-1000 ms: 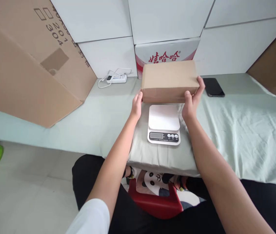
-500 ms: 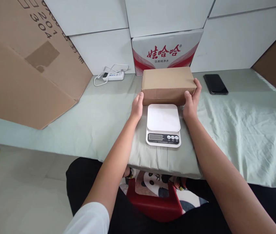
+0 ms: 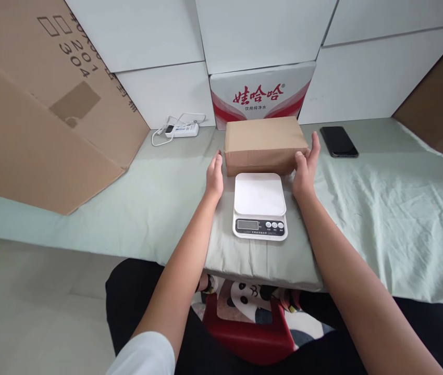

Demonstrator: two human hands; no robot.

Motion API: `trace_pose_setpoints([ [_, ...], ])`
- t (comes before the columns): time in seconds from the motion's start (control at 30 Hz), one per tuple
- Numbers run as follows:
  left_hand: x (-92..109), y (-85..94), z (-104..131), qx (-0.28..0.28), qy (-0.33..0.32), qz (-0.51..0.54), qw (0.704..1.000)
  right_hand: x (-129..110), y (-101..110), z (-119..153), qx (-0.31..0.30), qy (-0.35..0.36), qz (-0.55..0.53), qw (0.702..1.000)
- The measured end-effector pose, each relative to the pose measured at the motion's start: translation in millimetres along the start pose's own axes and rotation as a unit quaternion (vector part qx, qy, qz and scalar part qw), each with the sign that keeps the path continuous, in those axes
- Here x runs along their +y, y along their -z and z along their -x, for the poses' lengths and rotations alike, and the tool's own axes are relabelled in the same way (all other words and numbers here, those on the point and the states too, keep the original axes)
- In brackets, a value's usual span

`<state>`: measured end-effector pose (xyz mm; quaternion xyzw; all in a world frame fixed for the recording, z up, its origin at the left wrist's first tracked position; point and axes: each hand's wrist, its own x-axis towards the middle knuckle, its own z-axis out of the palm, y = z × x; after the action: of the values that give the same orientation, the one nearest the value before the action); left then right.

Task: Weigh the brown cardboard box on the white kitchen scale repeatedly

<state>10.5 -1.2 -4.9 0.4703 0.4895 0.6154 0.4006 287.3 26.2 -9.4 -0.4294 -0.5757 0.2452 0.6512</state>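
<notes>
A closed brown cardboard box point(image 3: 264, 136) rests on the cloth-covered table behind a white kitchen scale point(image 3: 259, 195). My left hand point(image 3: 215, 176) stands just off the box's left end, fingers stretched out, with a small gap between them. At the right end is my right hand point(image 3: 306, 165), its fingers spread and its thumb in front of the box's near right corner; whether it touches the box I cannot tell. The scale's display point(image 3: 247, 225) looks blank, and its white platform carries nothing.
Behind the box stands a white and red carton point(image 3: 258, 96) against white boxes. A black phone point(image 3: 339, 141) lies to the right. A white device with a cable point(image 3: 182, 130) lies at the back left. Large cardboard point(image 3: 49, 135) leans at the left. A red stool point(image 3: 248, 338) shows below.
Both hands have loosened from the box: the left has moved off its side, and the right hand's fingers have opened away. The view has tilted slightly.
</notes>
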Motion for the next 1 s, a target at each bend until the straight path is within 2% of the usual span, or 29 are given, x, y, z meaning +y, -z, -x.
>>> trace_pose_setpoints([
  [0.17,1,-2.8,2,-0.018,-0.008,0.006,1.0,2,1,1,0.004,-0.011,0.008,1.0],
  [0.4,9,-7.5,7,-0.058,-0.025,0.017,0.998,-9,-3,3,-0.002,-0.035,0.0,0.999],
  [0.53,18,-6.3,12,-0.041,-0.067,0.009,0.997,-23,-2,8,-0.02,-0.021,-0.016,0.999],
  [0.67,27,-3.4,20,-0.034,-0.119,-0.004,0.992,-39,-1,16,-0.031,0.026,-0.022,0.999],
  [0.8,30,-3.7,25,-0.029,-0.128,-0.013,0.991,-47,-1,23,-0.028,0.032,-0.003,0.999],
  [1.0,28,-9.1,19,-0.021,-0.134,-0.024,0.99,-43,0,18,-0.025,0.029,0.013,0.999],
])
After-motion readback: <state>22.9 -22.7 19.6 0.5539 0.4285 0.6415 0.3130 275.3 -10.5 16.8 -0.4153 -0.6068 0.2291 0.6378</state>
